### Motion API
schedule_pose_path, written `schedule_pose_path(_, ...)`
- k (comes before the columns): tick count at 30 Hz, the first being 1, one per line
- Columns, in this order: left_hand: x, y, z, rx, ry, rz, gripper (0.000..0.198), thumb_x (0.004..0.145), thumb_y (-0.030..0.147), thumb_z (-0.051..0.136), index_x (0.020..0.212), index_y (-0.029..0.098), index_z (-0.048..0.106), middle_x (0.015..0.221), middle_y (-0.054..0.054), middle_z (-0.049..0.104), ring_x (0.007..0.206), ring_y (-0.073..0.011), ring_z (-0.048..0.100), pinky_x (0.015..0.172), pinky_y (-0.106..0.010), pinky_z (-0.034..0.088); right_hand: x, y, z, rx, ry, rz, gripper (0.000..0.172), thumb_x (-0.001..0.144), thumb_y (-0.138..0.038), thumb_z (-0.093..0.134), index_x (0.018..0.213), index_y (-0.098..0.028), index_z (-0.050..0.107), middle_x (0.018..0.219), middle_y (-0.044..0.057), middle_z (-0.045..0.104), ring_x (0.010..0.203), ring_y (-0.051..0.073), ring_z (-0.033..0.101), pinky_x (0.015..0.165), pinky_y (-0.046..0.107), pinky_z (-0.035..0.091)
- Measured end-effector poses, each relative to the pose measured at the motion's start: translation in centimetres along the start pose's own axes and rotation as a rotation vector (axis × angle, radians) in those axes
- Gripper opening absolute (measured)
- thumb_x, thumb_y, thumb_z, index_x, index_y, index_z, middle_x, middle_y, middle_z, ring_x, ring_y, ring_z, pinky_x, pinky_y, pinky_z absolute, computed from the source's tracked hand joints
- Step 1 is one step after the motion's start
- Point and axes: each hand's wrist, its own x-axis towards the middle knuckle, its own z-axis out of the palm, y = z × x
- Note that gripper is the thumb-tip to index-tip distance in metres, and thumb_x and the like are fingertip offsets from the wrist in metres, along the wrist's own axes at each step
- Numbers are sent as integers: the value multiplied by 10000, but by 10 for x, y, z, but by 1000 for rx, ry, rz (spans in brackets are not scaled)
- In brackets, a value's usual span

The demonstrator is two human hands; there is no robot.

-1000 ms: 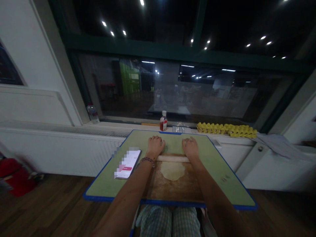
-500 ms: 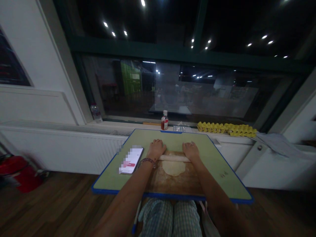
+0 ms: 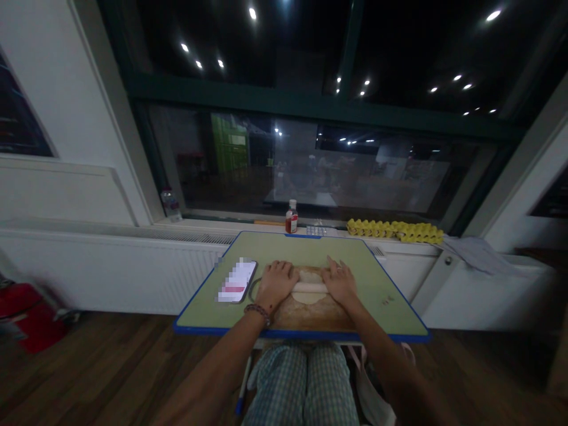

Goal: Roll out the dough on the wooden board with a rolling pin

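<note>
Across the dough lies a pale rolling pin [image 3: 311,287], its two ends covered by my hands. My left hand [image 3: 277,285], with a beaded bracelet at the wrist, presses on the left end, fingers bent over it. On the right end rests my right hand [image 3: 339,281], palm down on the pin with its fingers reaching forward and a little apart. A flat sheet of dough [image 3: 307,298] shows in front of and behind the pin. Beneath is a floured wooden board [image 3: 306,321], partly hidden by my hands and forearms.
A small green table [image 3: 381,322] with a blue rim carries the board and a lit phone [image 3: 237,282]. Along the windowsill stand a red-labelled bottle [image 3: 291,220], yellow egg cartons [image 3: 394,231] and a clear bottle [image 3: 171,205]. A red bucket-like object [image 3: 31,316] sits on the floor at left.
The rolling pin and both hands have come nearer to me over the dough, covering more of it. My right fingers look more stretched out. The view has shifted slightly.
</note>
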Motion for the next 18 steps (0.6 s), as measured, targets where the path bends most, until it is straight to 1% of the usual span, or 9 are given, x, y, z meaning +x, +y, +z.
schedule_pose_path(3, -18, 2, -2, -26, 54, 81, 331, 982, 352, 386, 1146, 217, 641, 1234, -71, 667, 1198, -257, 527, 1070, -443, 329, -23, -3, 0, -21, 127, -18, 538, 1003, -355, 321, 1486, -145, 430, 1459, 128, 519, 1411, 298, 358, 1143, 450, 240)
schedule_pose_path(5, -29, 2, -2, -79, 84, 98, 357, 979, 377, 402, 1236, 238, 606, 1301, -43, 644, 1249, -243, 508, 1103, -430, 309, -35, -5, 1, -25, 181, -57, 529, 1008, -332, 295, 1460, -115, 466, 1468, 129, 509, 1395, 293, 384, 1156, 445, 232)
schedule_pose_path(8, -37, 1, -1, -127, 85, 76, 420, 975, 446, 408, 1316, 257, 564, 1345, -30, 625, 1277, -241, 506, 1109, -423, 320, -45, -8, 2, -29, 222, -54, 519, 1005, -321, 297, 1422, -102, 515, 1463, 139, 510, 1395, 298, 388, 1157, 461, 234)
schedule_pose_path(11, -33, 0, -1, -128, 70, 57, 433, 974, 472, 408, 1305, 250, 575, 1346, -37, 626, 1270, -239, 521, 1094, -409, 344, -40, -9, -1, -19, 180, -37, 522, 999, -323, 306, 1410, -93, 529, 1440, 139, 535, 1403, 293, 378, 1170, 461, 204)
schedule_pose_path(14, -19, 1, -1, -99, 47, 42, 413, 974, 453, 414, 1248, 217, 614, 1292, -54, 658, 1231, -247, 546, 1083, -407, 353, -24, -10, -7, 2, 95, -1, 537, 997, -341, 306, 1429, -94, 507, 1417, 132, 559, 1409, 291, 370, 1171, 455, 192)
schedule_pose_path(16, -8, 2, 0, -66, 39, 19, 408, 972, 434, 418, 1226, 194, 628, 1270, -71, 669, 1204, -263, 558, 1065, -426, 364, -12, -11, -10, 4, 43, 7, 533, 1002, -349, 297, 1434, -118, 507, 1430, 123, 548, 1412, 294, 366, 1164, 458, 200)
schedule_pose_path(18, 3, 3, 2, -44, 42, -15, 409, 968, 421, 417, 1217, 177, 631, 1259, -88, 671, 1178, -275, 567, 1021, -431, 396, 0, -10, -12, -1, -10, 0, 506, 1007, -356, 294, 1404, -171, 548, 1458, 102, 523, 1410, 291, 370, 1156, 462, 208)
